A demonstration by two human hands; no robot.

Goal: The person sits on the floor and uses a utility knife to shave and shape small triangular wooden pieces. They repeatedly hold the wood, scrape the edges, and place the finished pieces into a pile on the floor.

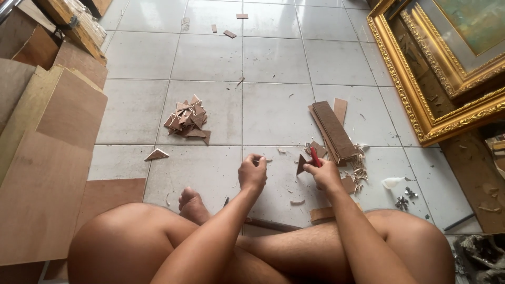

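A: Starting at the fingers. The right hand [325, 173] is curling shut around a red-handled cutter [315, 156], its tip sticking up past the knuckles. A small dark triangular wood piece [301, 164] is sitting just left of that hand, touching the fingers; whether they are pinching it too, cannot tell.

B: And the left hand [253, 172]?

A: Fingers are bending inward, tips pressing together near the thumb. Anything pinched there is too small to make out.

B: Moving outward?

A: A stack of long brown strips [333, 128] is lying on the tiled floor [273, 63] just beyond the right hand, with pale wood shavings [359, 167] curling beside it. A pile of cut triangles [188, 119] is resting well apart to the left, one lone triangle [157, 154] nearer the knee.

B: Edges of the scene?

A: Plywood sheets [47, 173] are leaning at far left; ornate gold picture frames [421, 100] are standing at far right. The person is sitting cross-legged, one bare foot [192, 205] showing between the arms.
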